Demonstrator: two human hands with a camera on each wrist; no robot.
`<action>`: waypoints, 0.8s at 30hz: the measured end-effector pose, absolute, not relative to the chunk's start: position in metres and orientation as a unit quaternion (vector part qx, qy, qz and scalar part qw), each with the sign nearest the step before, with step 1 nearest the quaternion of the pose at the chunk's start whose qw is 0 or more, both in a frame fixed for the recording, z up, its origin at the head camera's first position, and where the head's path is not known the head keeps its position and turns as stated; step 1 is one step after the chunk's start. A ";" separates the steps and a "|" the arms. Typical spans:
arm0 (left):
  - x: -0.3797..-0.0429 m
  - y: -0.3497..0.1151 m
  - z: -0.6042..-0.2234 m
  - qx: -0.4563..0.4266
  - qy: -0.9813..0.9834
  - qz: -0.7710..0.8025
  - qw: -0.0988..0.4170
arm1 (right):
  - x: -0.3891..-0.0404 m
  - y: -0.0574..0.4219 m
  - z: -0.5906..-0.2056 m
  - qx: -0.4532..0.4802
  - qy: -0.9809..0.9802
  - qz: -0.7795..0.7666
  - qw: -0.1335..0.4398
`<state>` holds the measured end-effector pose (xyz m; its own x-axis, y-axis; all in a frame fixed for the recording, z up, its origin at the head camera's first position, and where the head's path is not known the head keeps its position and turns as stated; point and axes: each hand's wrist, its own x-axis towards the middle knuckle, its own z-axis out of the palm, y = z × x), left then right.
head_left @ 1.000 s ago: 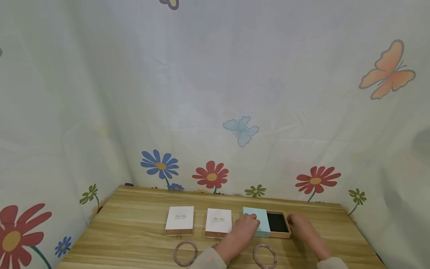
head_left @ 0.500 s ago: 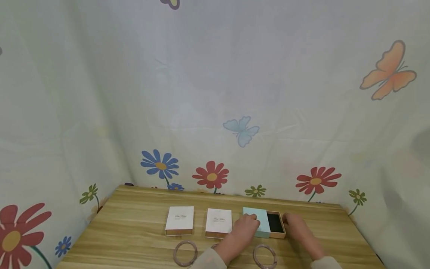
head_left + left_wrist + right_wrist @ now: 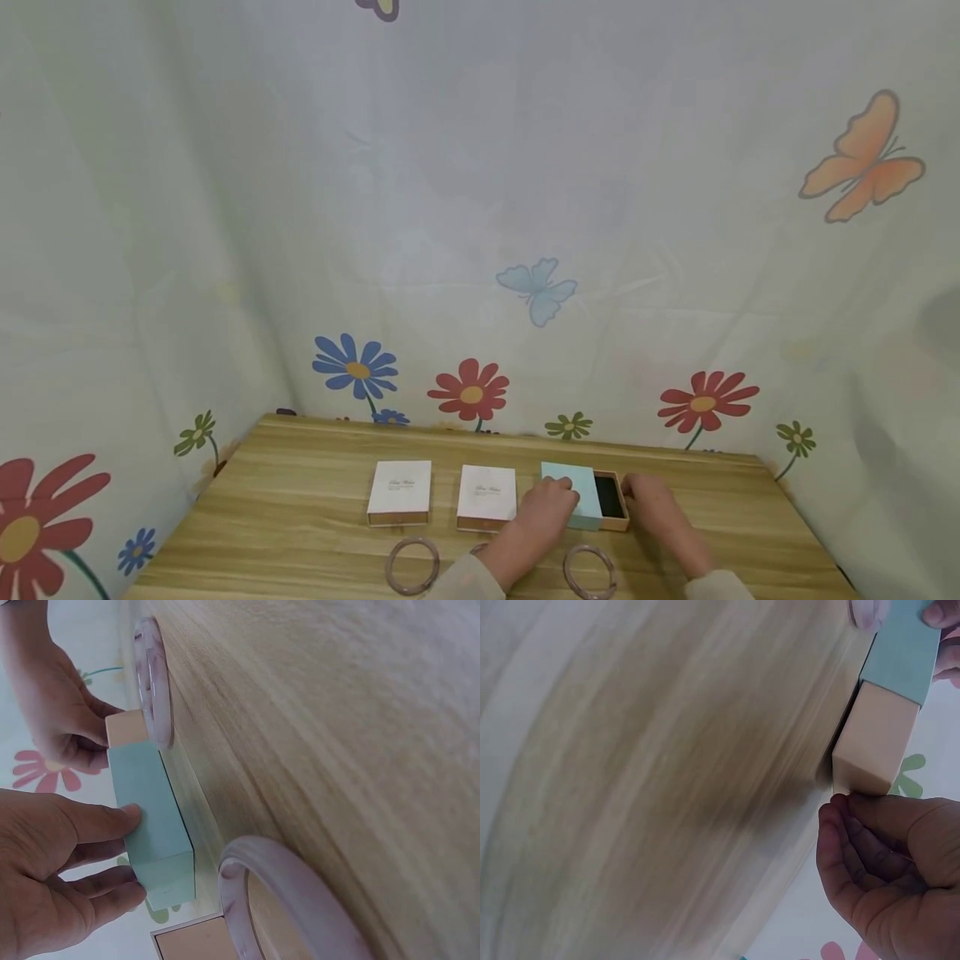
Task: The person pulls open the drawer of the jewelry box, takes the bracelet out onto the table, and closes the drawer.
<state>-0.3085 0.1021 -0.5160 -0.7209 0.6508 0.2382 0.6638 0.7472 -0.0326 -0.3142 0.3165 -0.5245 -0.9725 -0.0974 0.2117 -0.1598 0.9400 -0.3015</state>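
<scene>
A pale teal slide-out box (image 3: 573, 492) lies at the right of the row, its tan, black-lined drawer (image 3: 611, 500) partly out on the right. My left hand (image 3: 542, 517) grips the teal sleeve; in the left wrist view its thumb (image 3: 129, 816) lies on the side and the fingers wrap round the far part. At the drawer's outer end, my right hand (image 3: 663, 517) has curled fingers, thumb and fingertips (image 3: 847, 804) meeting against the end. Whether a tab sits between them is hidden. Nearest the box is a pinkish marbled bangle (image 3: 590, 572).
Two white boxes with printed lids, one at left (image 3: 400, 492) and one in the middle (image 3: 487, 497), stand on the wooden table (image 3: 300, 517). Another bangle (image 3: 412, 567) lies in front; a third is mostly behind my left arm. A flowered curtain (image 3: 420, 250) hangs behind.
The drawer has slid left into the teal sleeve, showing less of its black lining. My right hand has moved left with it; my left hand has stayed on the sleeve.
</scene>
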 end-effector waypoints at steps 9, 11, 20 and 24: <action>-0.306 0.102 -0.515 -0.352 -0.928 -0.031 0.118 | -0.314 0.305 -0.529 0.079 -0.972 0.180 0.131; -0.306 0.101 -0.515 -0.352 -0.928 -0.029 0.118 | -0.314 0.300 -0.529 0.090 -0.969 0.179 0.144; -0.307 0.101 -0.515 -0.355 -0.926 -0.020 0.126 | -0.318 0.285 -0.532 0.101 -0.967 0.177 0.156; -0.307 0.101 -0.516 -0.354 -0.927 -0.021 0.127 | -0.317 0.284 -0.531 0.093 -0.966 0.191 0.145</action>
<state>-0.3071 0.1010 -0.5160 -0.7177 0.6501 0.2495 0.6606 0.7490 -0.0515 -0.3168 0.2844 -0.5308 -0.9406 -0.1249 0.3159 -0.2359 0.9092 -0.3430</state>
